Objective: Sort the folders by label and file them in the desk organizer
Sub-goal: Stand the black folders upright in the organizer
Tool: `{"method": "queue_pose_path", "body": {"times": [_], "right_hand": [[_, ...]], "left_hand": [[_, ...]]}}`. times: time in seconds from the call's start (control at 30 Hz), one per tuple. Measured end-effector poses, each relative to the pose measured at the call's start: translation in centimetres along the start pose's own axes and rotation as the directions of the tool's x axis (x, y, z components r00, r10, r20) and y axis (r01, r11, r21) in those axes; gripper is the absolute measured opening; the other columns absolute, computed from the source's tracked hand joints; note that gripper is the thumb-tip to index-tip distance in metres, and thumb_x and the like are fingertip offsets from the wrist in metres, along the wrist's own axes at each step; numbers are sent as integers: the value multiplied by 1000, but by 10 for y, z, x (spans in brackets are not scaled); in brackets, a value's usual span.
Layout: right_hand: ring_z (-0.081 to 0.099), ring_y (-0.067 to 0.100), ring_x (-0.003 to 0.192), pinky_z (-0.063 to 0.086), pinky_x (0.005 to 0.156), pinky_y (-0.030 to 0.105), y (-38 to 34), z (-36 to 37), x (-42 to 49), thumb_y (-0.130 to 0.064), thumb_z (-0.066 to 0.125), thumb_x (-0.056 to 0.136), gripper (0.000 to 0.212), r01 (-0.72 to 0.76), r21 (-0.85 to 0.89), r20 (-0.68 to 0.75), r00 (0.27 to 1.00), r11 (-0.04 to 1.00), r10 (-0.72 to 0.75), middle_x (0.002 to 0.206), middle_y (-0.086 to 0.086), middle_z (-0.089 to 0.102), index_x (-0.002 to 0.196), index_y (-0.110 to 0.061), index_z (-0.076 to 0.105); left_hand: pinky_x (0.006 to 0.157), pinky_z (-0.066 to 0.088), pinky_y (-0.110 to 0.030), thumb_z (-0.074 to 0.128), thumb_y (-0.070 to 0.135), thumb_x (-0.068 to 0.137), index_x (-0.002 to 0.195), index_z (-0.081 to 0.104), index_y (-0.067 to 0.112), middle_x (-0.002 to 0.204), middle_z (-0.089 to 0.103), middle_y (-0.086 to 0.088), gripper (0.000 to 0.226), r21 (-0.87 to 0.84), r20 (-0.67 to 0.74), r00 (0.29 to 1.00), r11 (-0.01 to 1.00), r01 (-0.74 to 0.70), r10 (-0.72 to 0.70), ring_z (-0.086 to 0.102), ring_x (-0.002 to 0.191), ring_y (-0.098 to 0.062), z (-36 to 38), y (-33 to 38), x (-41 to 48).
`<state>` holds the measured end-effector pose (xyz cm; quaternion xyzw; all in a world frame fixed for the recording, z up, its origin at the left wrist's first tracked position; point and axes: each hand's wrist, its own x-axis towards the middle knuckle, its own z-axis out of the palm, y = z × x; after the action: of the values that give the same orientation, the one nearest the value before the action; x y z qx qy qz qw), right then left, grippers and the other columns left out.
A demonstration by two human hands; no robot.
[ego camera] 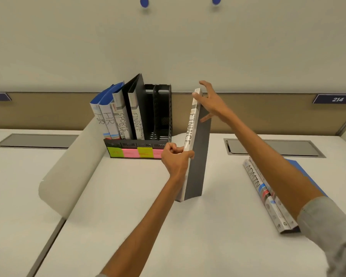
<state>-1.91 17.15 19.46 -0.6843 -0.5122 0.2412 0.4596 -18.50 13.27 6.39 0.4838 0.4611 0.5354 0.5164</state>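
Observation:
A dark grey folder (198, 156) with a white spine marked FINANCE stands upright on the desk, right of the black desk organizer (160, 108). My left hand (176, 156) grips its spine low down. My right hand (210, 100) holds its top edge, thumb on the spine, other fingers spread. The organizer holds two blue HR folders (106, 114), SPORTS folders (121, 118) and a black FINANCE folder (136, 112); its right slots are empty. Coloured sticky labels (136, 152) line its front. An ADMIN folder (256, 180) lies flat at the right, partly under my right arm.
A blue folder (300, 166) lies beneath the flat pile at the right. White paper covers the desk, curled up into a roll (68, 166) at the left. Grey cable hatches (36, 140) sit at the back left and back right. A partition wall rises behind.

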Motion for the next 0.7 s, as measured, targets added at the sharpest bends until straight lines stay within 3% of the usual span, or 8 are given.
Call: {"method": "queue_pose_path", "body": {"times": [0.13,0.27,0.3,0.4,0.6,0.7], "right_hand": [[66,27,99,61,56,46,-27,22,15,-26,71,86,50,11,29,-19,1000,1000,-10,124,14,56,130,-27,47],[70,28,87,61,54,43,-57,43,25,-11,72,79,47,90,37,-64,994,995,-87,109,13,62,121,-21,53],[70,27,85,61,54,42,-67,49,27,-11,72,78,47,121,32,-59,991,992,-119,106,12,62,120,-20,54],[69,21,83,60,49,39,-98,63,34,-10,71,76,46,233,33,-52,972,972,-231,102,7,61,118,-20,56],[68,19,84,58,47,35,-143,83,49,-9,68,76,41,377,72,-106,923,923,-369,100,6,60,114,-19,58],[68,21,83,58,49,28,-152,96,58,-8,64,76,40,453,24,-149,883,891,-445,105,6,59,114,-16,57]], "left_hand": [[47,49,-17,75,-11,48,69,39,11,62,58,1,47,-63,-17,998,996,-61,60,59,55,-2,-16,13,14],[52,50,-24,73,-6,48,69,40,7,67,53,-19,41,-119,-66,980,974,-193,187,59,62,-11,-32,22,21],[54,49,-28,72,-6,48,69,40,8,67,53,-17,40,-136,-90,973,965,-223,212,58,62,-14,-36,25,23],[55,50,-22,73,-5,50,70,40,13,62,50,13,43,-153,-154,944,937,-313,290,61,64,-9,-44,33,35],[65,54,-16,78,-6,56,80,41,26,78,51,6,54,-99,-226,874,882,-460,430,68,81,-13,-58,51,71],[64,53,-13,79,-3,58,85,43,30,77,53,17,55,-69,-240,854,869,-490,462,67,80,-7,-60,53,90]]}}
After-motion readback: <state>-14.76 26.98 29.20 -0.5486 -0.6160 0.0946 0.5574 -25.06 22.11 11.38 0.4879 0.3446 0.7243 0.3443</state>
